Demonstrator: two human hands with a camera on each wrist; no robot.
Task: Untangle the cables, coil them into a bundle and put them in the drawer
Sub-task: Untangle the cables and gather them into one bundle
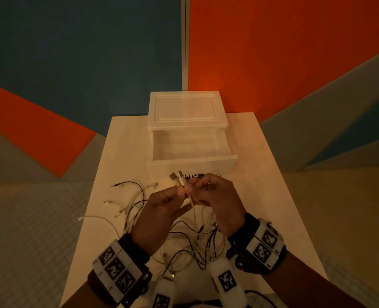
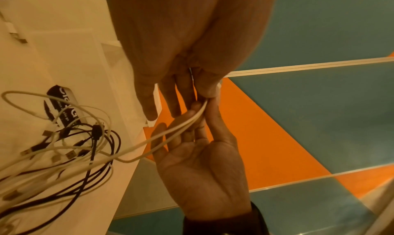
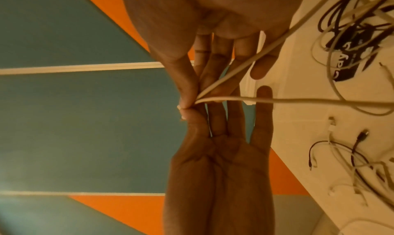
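Two white cables (image 1: pixel 193 207) rise from the tangle, their USB plugs (image 1: pixel 176 177) side by side and pointing up in front of the open drawer (image 1: pixel 184 152). My left hand (image 1: pixel 179 191) pinches them just below the plugs between thumb and forefinger. My right hand (image 1: pixel 194 187) meets it fingertip to fingertip and pinches the same two cables (image 2: pixel 181 127). In the right wrist view both strands (image 3: pixel 277 100) run from the pinch down to the table. A tangle of white and black cables (image 1: pixel 197 241) lies under my wrists, and more loose ends (image 1: pixel 130 203) spread out to the left.
The white drawer unit (image 1: pixel 186 110) stands at the back of the narrow white table (image 1: pixel 261 196), its drawer pulled out with nothing in it. A black label with white lettering (image 1: pixel 194 175) shows just in front of the drawer. The table's side edges drop to the floor.
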